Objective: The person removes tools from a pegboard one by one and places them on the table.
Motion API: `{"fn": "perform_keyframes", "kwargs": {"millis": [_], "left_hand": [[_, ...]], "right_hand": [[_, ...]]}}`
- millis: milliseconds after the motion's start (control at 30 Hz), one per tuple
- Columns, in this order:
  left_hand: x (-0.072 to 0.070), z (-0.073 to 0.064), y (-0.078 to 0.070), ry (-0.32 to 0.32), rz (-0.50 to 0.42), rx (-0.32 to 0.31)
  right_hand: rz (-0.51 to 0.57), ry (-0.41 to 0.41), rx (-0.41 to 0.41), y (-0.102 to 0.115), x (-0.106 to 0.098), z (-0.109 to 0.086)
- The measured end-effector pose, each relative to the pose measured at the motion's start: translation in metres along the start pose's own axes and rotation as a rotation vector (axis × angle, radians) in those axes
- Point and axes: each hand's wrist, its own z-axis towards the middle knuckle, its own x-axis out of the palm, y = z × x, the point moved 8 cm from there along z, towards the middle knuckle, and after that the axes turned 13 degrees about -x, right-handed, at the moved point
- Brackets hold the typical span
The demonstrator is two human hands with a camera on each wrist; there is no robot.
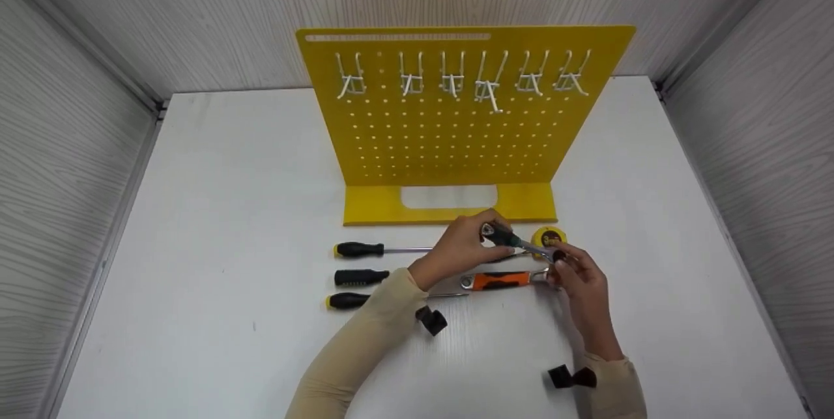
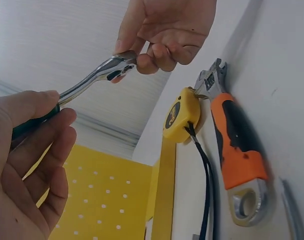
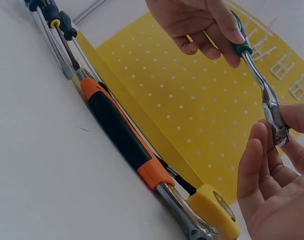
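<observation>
A ratchet wrench [image 1: 500,235] with a dark green handle and a chrome shaft is held up between both hands, above the tabletop. My left hand [image 1: 456,243] pinches its handle between thumb and fingers. At the other end, my right hand [image 3: 279,170] pinches the round chrome head [image 3: 275,125] with thumb and fingertips. Just below lie an adjustable wrench [image 2: 239,140] with an orange and black grip and a yellow tape measure [image 2: 181,117] with a black strap. The right fingers partly cover the adjustable wrench's jaw end in the head view.
Behind the hands stands a yellow pegboard [image 1: 449,139] with several white hooks [image 1: 451,80] along its top. Left of the hands lie a yellow-ended screwdriver [image 1: 359,249], a black-handled tool [image 1: 360,277] and another screwdriver [image 1: 348,301], partly under the left arm. Panels wall the white table [image 1: 215,210].
</observation>
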Motion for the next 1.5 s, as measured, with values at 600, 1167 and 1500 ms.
{"fn": "perform_keyframes", "kwargs": {"millis": [600,1167,1500], "left_hand": [[0.032,-0.028,0.029,-0.141,0.301,0.096],[0.052,-0.043,0.045,-0.164,0.495,0.114],[0.058,-0.048,0.052,-0.189,0.52,0.135]], "right_hand": [[-0.335,0.07,0.084,-0.012,-0.035,-0.011],[-0.479,0.186,0.166,-0.025,-0.039,-0.025],[-0.607,0.321,0.201,-0.031,-0.037,-0.029]]}}
